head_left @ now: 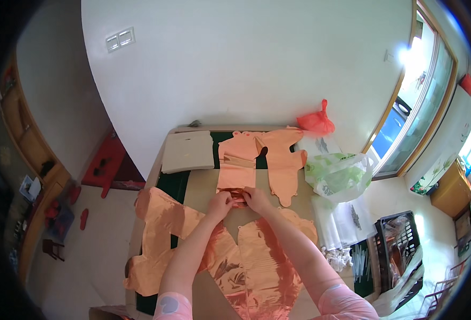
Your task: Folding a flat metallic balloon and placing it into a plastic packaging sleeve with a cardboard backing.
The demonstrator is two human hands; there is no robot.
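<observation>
A flat rose-gold foil balloon [236,177] lies lengthwise on the table in front of me, its near end folded over into a shiny strip. My left hand [221,205] pinches the left side of this fold. Closed on the right side of the same fold is my right hand [256,200], close to the left. More uninflated foil balloons surround my hands: a large crinkled one [270,256] under my forearms, a curved one [158,232] to the left, and one with a wavy outline [284,176] to the right.
A stack of beige card sheets [188,151] sits at the table's far left. On the right are a red plastic bag [318,122], a green-and-white plastic bag [338,173], clear plastic sleeves [335,224] and thin clear sticks [360,261]. A black crate [398,224] stands beyond the table's right side.
</observation>
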